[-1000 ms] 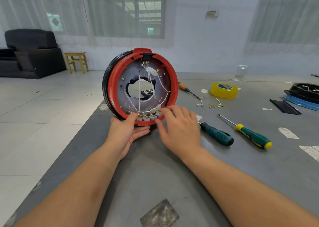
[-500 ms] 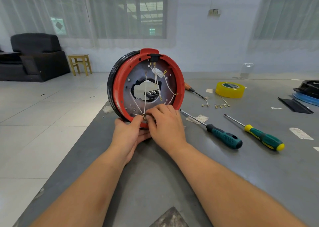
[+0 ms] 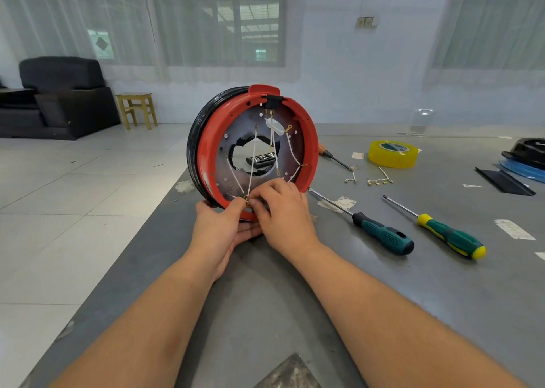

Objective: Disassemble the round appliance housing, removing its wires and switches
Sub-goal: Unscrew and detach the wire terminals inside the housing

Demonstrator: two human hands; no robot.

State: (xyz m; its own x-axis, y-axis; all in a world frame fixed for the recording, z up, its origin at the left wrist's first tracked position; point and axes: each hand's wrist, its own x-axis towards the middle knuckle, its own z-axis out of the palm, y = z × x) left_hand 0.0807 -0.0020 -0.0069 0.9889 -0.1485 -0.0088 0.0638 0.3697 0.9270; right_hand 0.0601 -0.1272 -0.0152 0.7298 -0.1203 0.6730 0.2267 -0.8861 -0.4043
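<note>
Here the round appliance housing [image 3: 253, 152] stands on edge on the grey surface [image 3: 295, 299], its red rim and open inner face turned toward the person, with white wires [image 3: 252, 163] crossing from a black connector at the housing's twelve o'clock down to a row of terminals at six o'clock. The left hand [image 3: 218, 225] cups the bottom of the rim, thumb on the inner edge and fingers curled beneath, grasping the housing to steady it. The right hand [image 3: 283, 210] is clenched in a pinch on a brass-tipped wire end right at six o'clock, touching the left thumb. The switches themselves are hidden behind the fingers, so I cannot tell how many remain seated.

The step in hand looks like pulling a wire terminal off its switch tab at the bottom of the housing. Several wires are still strung across the plate, so the job seems well short of done. Next calls for a firm, straight pull on the terminal rather than on the thin wire, while the left hand keeps the housing from rolling.

At three o'clock from the housing lie two green-handled screwdrivers [image 3: 383, 236], loose removed wire pieces [image 3: 379, 180] and a yellow tape roll [image 3: 393, 153].
</note>
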